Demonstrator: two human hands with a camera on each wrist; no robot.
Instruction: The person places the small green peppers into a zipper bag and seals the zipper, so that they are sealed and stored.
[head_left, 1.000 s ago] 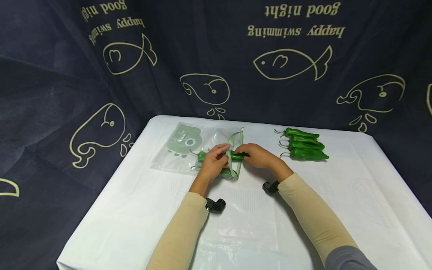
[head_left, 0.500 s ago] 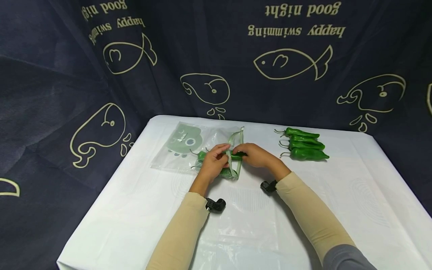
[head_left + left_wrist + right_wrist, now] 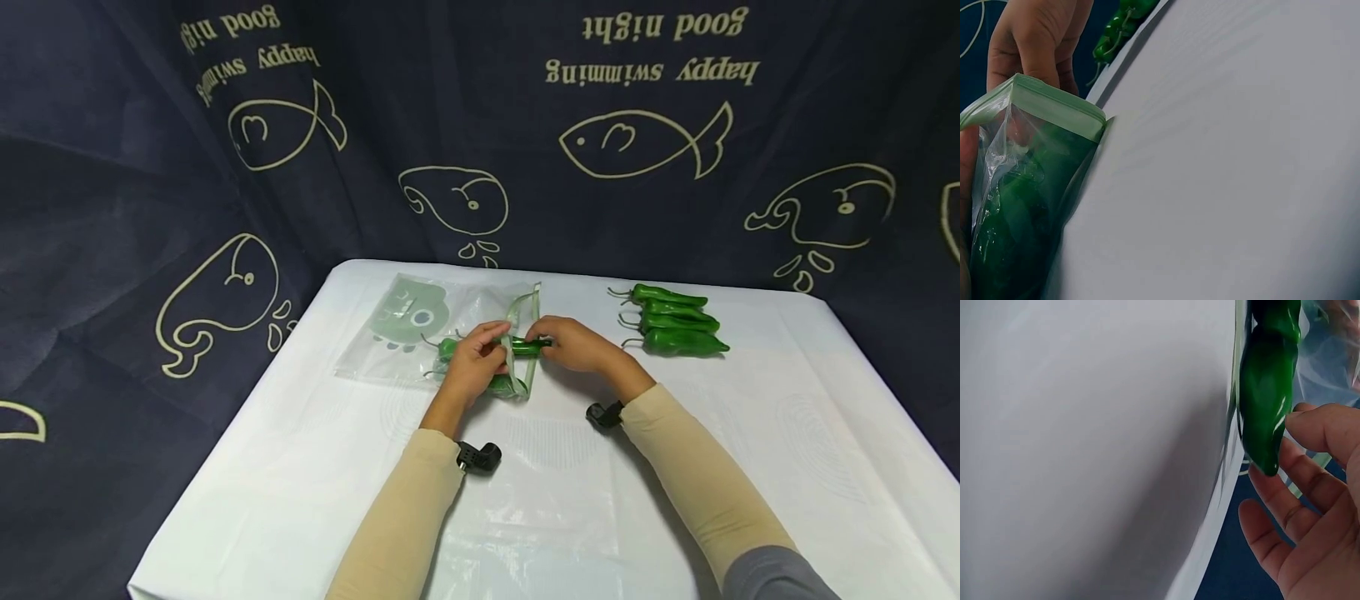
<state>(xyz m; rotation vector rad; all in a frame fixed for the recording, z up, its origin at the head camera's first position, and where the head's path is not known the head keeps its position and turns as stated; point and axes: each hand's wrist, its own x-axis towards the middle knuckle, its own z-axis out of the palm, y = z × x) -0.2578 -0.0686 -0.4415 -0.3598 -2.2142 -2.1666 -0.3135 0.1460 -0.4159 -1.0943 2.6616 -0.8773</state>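
A clear zip bag (image 3: 480, 296) with a green edge and a dinosaur-like print lies flat at the back left. My left hand (image 3: 474, 362) grips it near its mouth, which gapes to the right. Through the plastic, green peppers (image 3: 1013, 231) show inside. Another green pepper (image 3: 1269, 394) lies partway in the mouth, its tip sticking out. My right hand (image 3: 576, 343) pinches that tip; in the right wrist view the thumb (image 3: 1316, 428) presses its side and the other fingers sit loosely behind. The left fingers are mostly cut off in the left wrist view.
Several green peppers (image 3: 678, 340) lie in a stack on the right of the white-covered table (image 3: 675, 442), stems pointing left. Behind the table hangs a dark blue cloth (image 3: 525, 117) with fish and whale prints. A flat clear plastic sheet (image 3: 547, 508) lies near the front.
My right hand pushed slightly left, then drew back a little to the right, so more of the pepper shows at the bag's mouth. My left hand and the bag have stayed put.
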